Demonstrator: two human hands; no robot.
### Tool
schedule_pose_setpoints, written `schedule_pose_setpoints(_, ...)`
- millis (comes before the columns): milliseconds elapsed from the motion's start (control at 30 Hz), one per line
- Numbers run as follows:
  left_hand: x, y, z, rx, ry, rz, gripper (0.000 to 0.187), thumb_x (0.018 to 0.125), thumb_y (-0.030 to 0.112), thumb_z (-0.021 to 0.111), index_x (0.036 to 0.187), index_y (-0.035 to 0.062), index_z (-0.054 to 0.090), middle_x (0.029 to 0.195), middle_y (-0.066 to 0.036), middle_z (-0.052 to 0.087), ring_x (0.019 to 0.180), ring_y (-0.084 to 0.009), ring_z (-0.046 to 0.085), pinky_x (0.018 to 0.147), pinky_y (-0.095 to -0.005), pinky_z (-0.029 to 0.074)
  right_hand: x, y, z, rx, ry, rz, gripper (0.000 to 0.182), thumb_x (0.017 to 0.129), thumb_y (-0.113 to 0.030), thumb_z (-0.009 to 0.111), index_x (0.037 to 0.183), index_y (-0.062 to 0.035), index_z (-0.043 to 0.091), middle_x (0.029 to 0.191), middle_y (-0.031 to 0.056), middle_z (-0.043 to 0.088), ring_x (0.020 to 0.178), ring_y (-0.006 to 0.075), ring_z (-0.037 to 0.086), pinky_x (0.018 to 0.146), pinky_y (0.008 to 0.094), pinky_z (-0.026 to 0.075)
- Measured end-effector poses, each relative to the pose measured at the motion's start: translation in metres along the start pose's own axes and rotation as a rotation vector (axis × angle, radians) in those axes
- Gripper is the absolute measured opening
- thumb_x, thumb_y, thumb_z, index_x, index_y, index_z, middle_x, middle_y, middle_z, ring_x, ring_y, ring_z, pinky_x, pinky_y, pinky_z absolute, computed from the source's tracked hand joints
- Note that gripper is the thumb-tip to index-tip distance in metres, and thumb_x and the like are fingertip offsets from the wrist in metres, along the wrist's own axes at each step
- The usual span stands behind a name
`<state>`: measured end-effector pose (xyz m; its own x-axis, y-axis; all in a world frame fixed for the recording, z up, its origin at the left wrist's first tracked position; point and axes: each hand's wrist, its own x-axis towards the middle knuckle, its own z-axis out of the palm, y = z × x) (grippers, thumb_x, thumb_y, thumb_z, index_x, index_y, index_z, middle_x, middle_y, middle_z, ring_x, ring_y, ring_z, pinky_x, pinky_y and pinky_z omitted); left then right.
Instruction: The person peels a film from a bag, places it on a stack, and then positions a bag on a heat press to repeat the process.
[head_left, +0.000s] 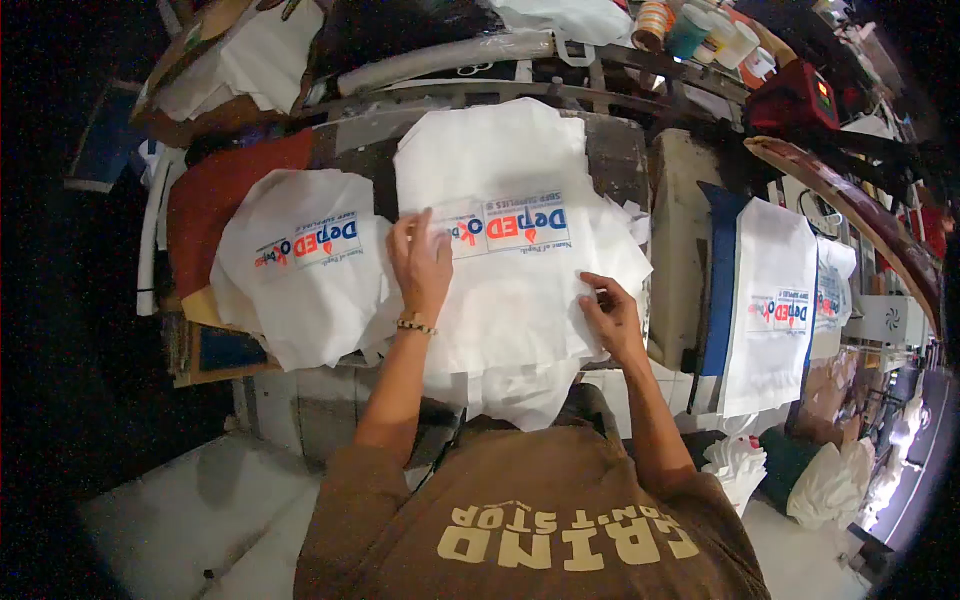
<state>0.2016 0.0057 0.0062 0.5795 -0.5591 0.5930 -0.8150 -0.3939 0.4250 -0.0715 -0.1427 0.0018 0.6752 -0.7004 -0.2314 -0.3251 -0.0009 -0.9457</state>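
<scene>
A white printed bag (pixel 520 200) with a blue and red logo lies flat on the work board in front of me. My left hand (pixel 420 258) presses flat on its left part, fingers spread beside the logo. My right hand (pixel 608 312) pinches the bag's lower right edge with bent fingers. A bead bracelet circles my left wrist. More white fabric hangs off the board's near edge under the bag.
A pile of printed white bags (pixel 300 265) lies to the left over a red sheet (pixel 215 195). More printed bags (pixel 770 300) hang on a board at right. Cups and a tape roll (pixel 652 22) stand at the back. White floor (pixel 200 510) lies below.
</scene>
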Motion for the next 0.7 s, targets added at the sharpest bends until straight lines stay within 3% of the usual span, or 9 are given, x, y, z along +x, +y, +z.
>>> schedule_pose_setpoints(33,0.008,0.011,-0.005,0.048,0.083,-0.065,0.028,0.079,0.007,0.073,0.107,0.0049,0.068,0.099,-0.011,0.064,0.096,-0.0296,0.061,0.087,-0.0438,0.047,0.000,0.000,-0.002,-0.003,0.010,0.004,0.038,0.090,-0.007,0.066,0.127,-0.0029,0.063,0.087,-0.0001,0.063,0.077,0.0085,0.054,0.072,0.0231,0.044)
schedule_pose_setpoints(67,0.001,0.005,0.003,-0.046,-0.136,-0.073,0.038,0.077,0.011,0.076,0.114,0.0055,0.067,0.113,-0.013,0.065,0.106,-0.0290,0.060,0.095,-0.0470,0.045,0.000,0.001,-0.003,0.075,-0.038,0.008,0.040,0.089,-0.007,0.067,0.129,-0.0030,0.061,0.091,0.0008,0.062,0.080,0.0088,0.054,0.074,0.0234,0.045)
schedule_pose_setpoints(100,0.000,0.013,0.010,-0.052,-0.136,-0.072,0.038,0.077,0.011,0.076,0.114,0.0055,0.067,0.113,-0.013,0.065,0.106,-0.0290,0.060,0.095,-0.0470,0.045,0.003,0.002,-0.003,0.153,-0.087,0.008,0.043,0.088,-0.007,0.069,0.130,-0.0030,0.059,0.095,0.0016,0.062,0.082,0.0091,0.055,0.076,0.0237,0.046)
schedule_pose_setpoints(167,-0.002,0.042,0.028,-0.483,-0.374,0.047,0.039,0.076,0.014,0.078,0.113,0.0057,0.068,0.121,-0.012,0.064,0.111,-0.0294,0.059,0.099,-0.0479,0.044,0.011,-0.001,0.003,0.211,-0.050,-0.063,0.046,0.085,-0.005,0.071,0.129,-0.0034,0.057,0.105,0.0040,0.061,0.089,0.0109,0.056,0.080,0.0251,0.047)
schedule_pose_setpoints(267,-0.002,0.075,0.053,-0.520,-0.401,0.176,0.039,0.075,0.016,0.080,0.110,0.0054,0.069,0.123,-0.011,0.066,0.112,-0.0292,0.060,0.100,-0.0440,0.045,0.028,-0.007,0.006,0.402,-0.019,-0.019,0.048,0.082,0.001,0.069,0.127,-0.0061,0.056,0.106,0.0059,0.059,0.094,0.0143,0.057,0.083,0.0258,0.048)
schedule_pose_setpoints(400,0.004,0.081,0.064,-0.487,-0.448,0.186,0.032,0.076,0.017,0.079,0.104,0.0042,0.070,0.114,-0.009,0.069,0.109,-0.0304,0.061,0.098,-0.0430,0.046,0.037,0.001,0.000,0.544,-0.160,0.125,0.058,0.083,0.007,0.062,0.135,-0.0149,0.046,0.100,0.0035,0.060,0.087,0.0100,0.055,0.074,0.0229,0.045)
schedule_pose_setpoints(500,0.010,0.077,0.064,-0.537,-0.486,0.200,0.024,0.078,0.016,0.078,0.098,0.0035,0.071,0.107,-0.010,0.071,0.104,-0.0303,0.063,0.093,-0.0419,0.048,0.032,-0.017,0.000,0.690,-0.158,0.147,0.056,0.084,0.008,0.061,0.133,-0.0149,0.047,0.092,-0.0001,0.056,0.081,0.0080,0.051,0.069,0.0223,0.042)
schedule_pose_setpoints(567,0.011,0.076,0.065,-0.562,-0.490,0.235,0.019,0.080,0.014,0.076,0.094,0.0032,0.071,0.105,-0.011,0.071,0.097,-0.0301,0.065,0.087,-0.0415,0.050,0.034,-0.008,-0.004,0.662,-0.183,0.134,0.054,0.084,0.007,0.061,0.132,-0.0149,0.047,0.089,-0.0014,0.053,0.079,0.0079,0.050,0.069,0.0224,0.042)
schedule_pose_setpoints(700,0.016,0.079,0.062,-0.552,-0.564,0.167,0.018,0.083,0.015,0.074,0.096,0.0033,0.073,0.102,-0.011,0.072,0.097,-0.0275,0.067,0.089,-0.0393,0.051,0.034,-0.005,-0.005,0.587,-0.222,0.094,0.051,0.085,0.006,0.061,0.130,-0.0154,0.048,0.086,-0.0042,0.046,0.079,0.0080,0.047,0.069,0.0228,0.041)
